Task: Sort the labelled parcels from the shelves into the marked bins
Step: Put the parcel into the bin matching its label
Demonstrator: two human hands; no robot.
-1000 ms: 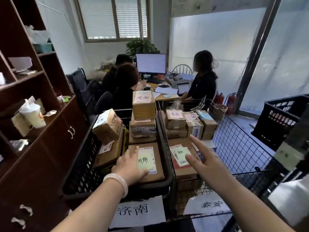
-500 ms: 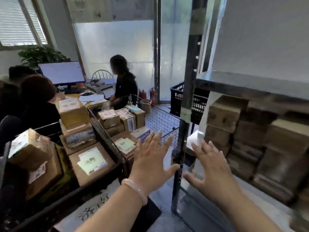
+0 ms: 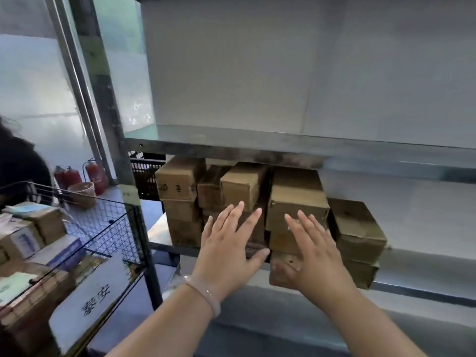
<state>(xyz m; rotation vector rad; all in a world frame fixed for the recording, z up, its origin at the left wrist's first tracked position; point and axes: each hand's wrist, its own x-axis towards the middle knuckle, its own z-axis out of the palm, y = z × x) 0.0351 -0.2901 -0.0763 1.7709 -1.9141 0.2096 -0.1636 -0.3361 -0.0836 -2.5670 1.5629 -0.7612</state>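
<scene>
Several brown cardboard parcels (image 3: 296,202) are stacked on the lower level of a grey metal shelf (image 3: 231,145). My left hand (image 3: 229,251) is stretched out flat with spread fingers just in front of the middle stack. My right hand (image 3: 311,256) is also flat, fingers straight, in front of the tall stack's lower boxes. Neither hand holds anything. At the left stands a black wire bin (image 3: 108,225) with a white paper label (image 3: 95,297) and several parcels (image 3: 23,238) inside it.
The shelf's upright post (image 3: 113,140) stands between the bin and the parcels. The shelf level above holds nothing in view. Red fire extinguishers (image 3: 95,176) and a black crate (image 3: 144,176) are behind. A seated person (image 3: 18,171) is at the far left.
My view has swung right from the bins to the shelf. Both hands left the parcels in the bins and now reach, empty, toward the shelved parcels.
</scene>
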